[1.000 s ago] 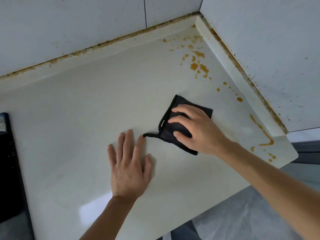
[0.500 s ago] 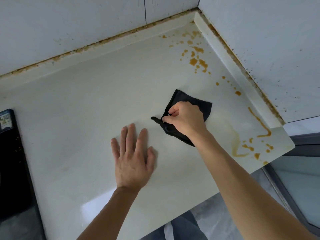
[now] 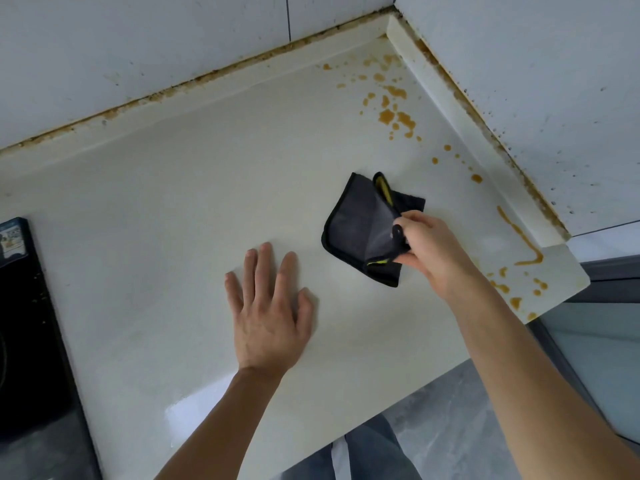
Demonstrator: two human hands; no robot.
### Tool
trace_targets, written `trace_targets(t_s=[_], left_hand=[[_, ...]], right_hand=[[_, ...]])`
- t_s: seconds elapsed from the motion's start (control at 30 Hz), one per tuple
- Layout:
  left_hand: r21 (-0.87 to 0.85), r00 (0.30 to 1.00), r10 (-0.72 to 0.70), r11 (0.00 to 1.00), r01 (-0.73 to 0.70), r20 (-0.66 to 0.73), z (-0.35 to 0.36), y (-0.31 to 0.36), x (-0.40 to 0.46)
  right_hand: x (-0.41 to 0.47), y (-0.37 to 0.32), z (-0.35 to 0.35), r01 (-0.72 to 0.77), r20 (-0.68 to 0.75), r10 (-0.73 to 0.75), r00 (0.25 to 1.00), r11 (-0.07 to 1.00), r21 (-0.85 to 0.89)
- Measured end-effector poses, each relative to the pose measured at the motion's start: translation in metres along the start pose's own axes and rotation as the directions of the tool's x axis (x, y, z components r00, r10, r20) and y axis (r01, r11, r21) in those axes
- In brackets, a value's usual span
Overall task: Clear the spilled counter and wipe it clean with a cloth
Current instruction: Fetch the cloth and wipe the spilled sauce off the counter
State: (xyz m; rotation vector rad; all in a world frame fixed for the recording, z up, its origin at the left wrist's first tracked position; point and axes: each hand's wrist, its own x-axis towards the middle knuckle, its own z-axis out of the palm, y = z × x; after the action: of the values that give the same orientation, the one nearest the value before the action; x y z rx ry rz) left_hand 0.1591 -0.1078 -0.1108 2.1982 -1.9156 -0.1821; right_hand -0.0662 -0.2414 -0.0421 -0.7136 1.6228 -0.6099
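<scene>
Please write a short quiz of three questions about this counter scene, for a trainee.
1. True or false: the left hand lies flat on the counter.
2. What does the right hand pinch? A) a sponge B) the dark cloth C) a bottle
3. Fill in: the orange spill is mostly near the back ____ of the counter.

Key: 1 true; 2 B; 3 corner.

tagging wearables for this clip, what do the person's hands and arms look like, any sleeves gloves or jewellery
Both arms are bare as far as the frame shows: no sleeves reach the forearms. The left hand and the right hand wear no gloves, and no rings, watch or bracelet show on the fingers or wrists. The nails look short and unpainted. At the bottom edge, grey-blue trousers are visible.
</scene>
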Motion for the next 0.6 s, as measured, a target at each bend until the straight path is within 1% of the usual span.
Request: trace_targets(t_s=[0.03, 0.07, 0.13, 0.17, 0.23, 0.27, 0.33, 0.37, 0.43, 0.47, 0.6], left_hand=[[0.0, 1.0, 0.002, 1.0, -0.002, 0.003, 0.0, 0.0, 0.0], [-0.001, 1.0, 0.002, 1.0, -0.001, 0.007, -0.001, 0.0, 0.0], [-0.005, 1.0, -0.001, 1.0, 0.001, 0.015, -0.002, 0.0, 0.0], [-0.006, 1.0, -0.002, 1.0, 0.002, 0.019, -0.002, 0.0, 0.0], [-0.009, 1.0, -0.003, 1.0, 0.004, 0.022, -0.003, 0.001, 0.0], [-0.01, 1.0, -0.002, 1.0, 0.002, 0.022, -0.003, 0.001, 0.0], [-0.012, 1.0, -0.002, 1.0, 0.002, 0.02, -0.003, 0.001, 0.0], [-0.014, 1.0, -0.003, 1.0, 0.003, 0.021, -0.003, 0.001, -0.001], [-0.018, 1.0, -0.006, 1.0, 0.006, 0.021, -0.003, 0.001, 0.0], [-0.019, 1.0, -0.005, 1.0, 0.005, 0.016, -0.002, 0.001, 0.0], [-0.009, 0.999, 0.019, 1.0, -0.019, -0.029, 0.004, -0.003, 0.0]], right_hand=[[-0.001, 0.001, -0.005, -0.009, -0.024, 0.01, 1.0, 0.999, 0.039], [-0.001, 0.002, -0.011, -0.016, -0.017, 0.018, 1.0, 0.996, 0.088], [-0.006, 0.002, -0.022, -0.054, 0.05, 0.045, 0.998, 0.982, 0.179], [-0.01, -0.001, -0.027, -0.078, 0.076, 0.066, 0.995, 0.98, 0.18], [-0.013, -0.001, -0.036, -0.1, 0.072, 0.094, 0.993, 0.991, 0.091], [-0.013, 0.0, -0.039, -0.072, 0.029, 0.07, 0.997, 0.996, 0.047], [-0.014, 0.002, -0.042, 0.028, -0.129, -0.035, 0.991, 0.998, -0.052], [-0.014, 0.003, -0.044, 0.07, -0.209, -0.097, 0.973, 0.989, -0.13], [-0.017, 0.003, -0.048, 0.131, -0.297, -0.206, 0.932, 0.958, -0.255], [-0.02, 0.001, -0.048, 0.147, -0.314, -0.229, 0.921, 0.953, -0.264], [-0.032, -0.02, -0.047, 0.211, -0.29, -0.244, 0.925, 0.967, -0.142]])
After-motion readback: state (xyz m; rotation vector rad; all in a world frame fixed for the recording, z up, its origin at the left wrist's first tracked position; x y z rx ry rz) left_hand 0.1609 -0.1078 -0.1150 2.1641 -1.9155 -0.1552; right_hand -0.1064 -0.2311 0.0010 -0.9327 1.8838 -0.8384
